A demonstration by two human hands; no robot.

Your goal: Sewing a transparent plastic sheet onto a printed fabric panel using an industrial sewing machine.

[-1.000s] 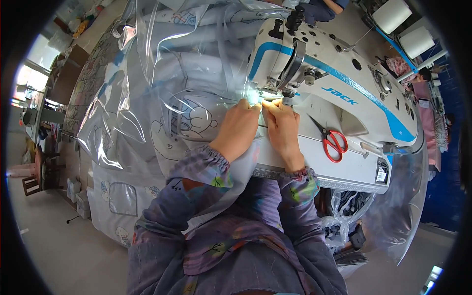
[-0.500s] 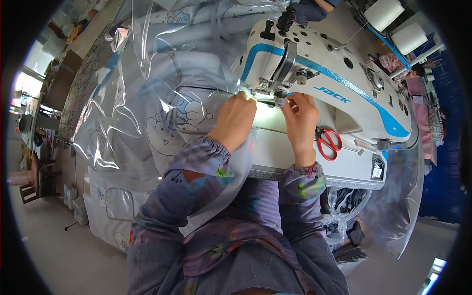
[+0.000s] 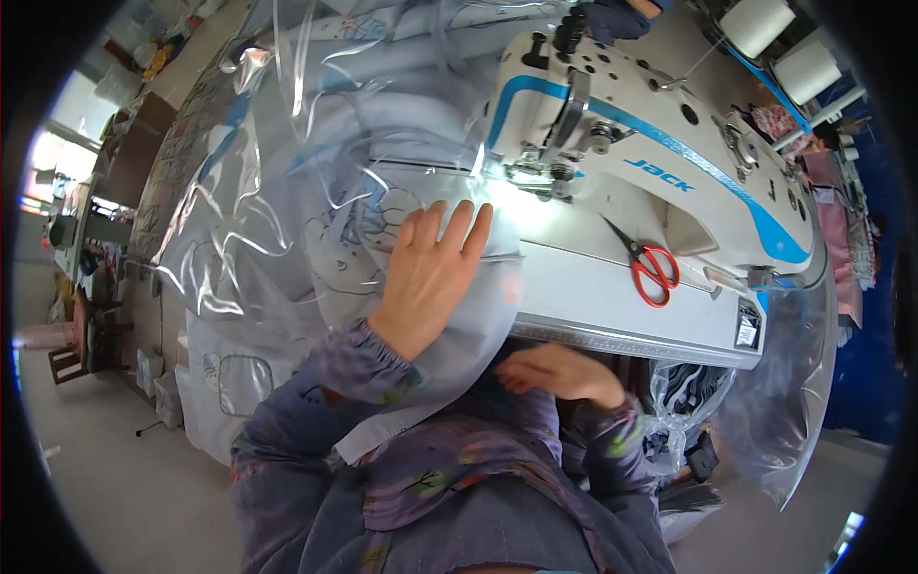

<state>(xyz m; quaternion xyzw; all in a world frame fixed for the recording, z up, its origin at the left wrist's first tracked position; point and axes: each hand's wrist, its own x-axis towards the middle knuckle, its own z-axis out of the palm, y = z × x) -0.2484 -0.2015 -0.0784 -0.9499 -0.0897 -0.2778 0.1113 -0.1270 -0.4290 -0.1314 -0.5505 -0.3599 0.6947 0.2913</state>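
My left hand [image 3: 430,273] lies flat, fingers spread, on a pale grey fabric piece [image 3: 478,316] with printed cartoon line drawings. The fabric drapes over the machine bed's front edge toward my lap. My right hand [image 3: 559,372] is in front of that edge, above my lap, slightly blurred. Its fingers point left, loosely bent, and I see nothing in them. Beyond both hands is the white and blue sewing machine [image 3: 612,143], its lit presser foot [image 3: 535,182] at the fabric's far right corner. Scissors with red handles [image 3: 654,275] lie on the bed right of the needle area.
Clear plastic sheeting [image 3: 229,230] and bulky grey fabric cover the left and far side. White thread cones [image 3: 755,27] stand at the far right. A plastic bag of dark material [image 3: 684,392] hangs below the bed's right front. Another person's arm [image 3: 639,8] shows at the top.
Both hands have left the presser foot area. My left hand has come back and flattened on the fabric; my right has dropped below the bed's front edge. The scissors are now fully visible.
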